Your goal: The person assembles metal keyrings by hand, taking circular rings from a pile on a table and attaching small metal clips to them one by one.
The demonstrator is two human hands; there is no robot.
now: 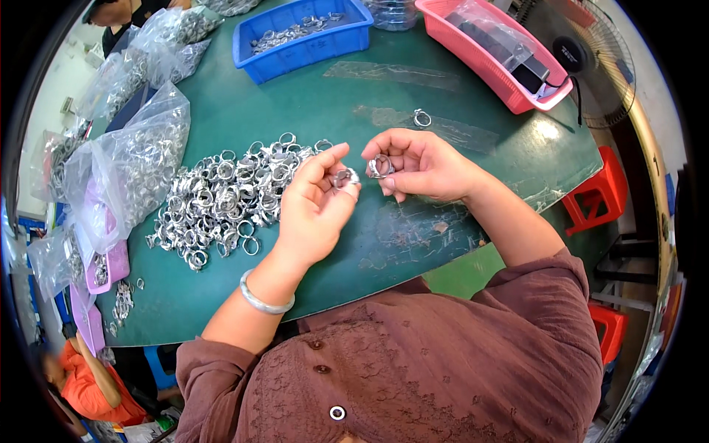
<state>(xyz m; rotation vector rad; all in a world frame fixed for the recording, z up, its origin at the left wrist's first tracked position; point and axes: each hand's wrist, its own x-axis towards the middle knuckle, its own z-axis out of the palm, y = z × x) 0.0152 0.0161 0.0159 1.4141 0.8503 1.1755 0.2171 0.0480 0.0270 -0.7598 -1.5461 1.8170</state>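
Observation:
My left hand (314, 203) pinches a small silver metal ring clamp (345, 177) between thumb and fingers, just above the green table (310, 111). My right hand (417, 166) holds a second silver ring clamp (379, 166) in its fingertips, close beside the first, the two parts almost touching. A large heap of the same silver ring clamps (221, 199) lies on the table directly left of my left hand. One loose ring clamp (422, 117) lies alone beyond my right hand.
Clear plastic bags of metal parts (129, 159) line the left edge. A blue bin (303, 33) with rings and a pink bin (502, 55) stand at the back. A red stool (602, 192) and a fan (583, 59) are at right. A person in orange (88, 384) sits lower left.

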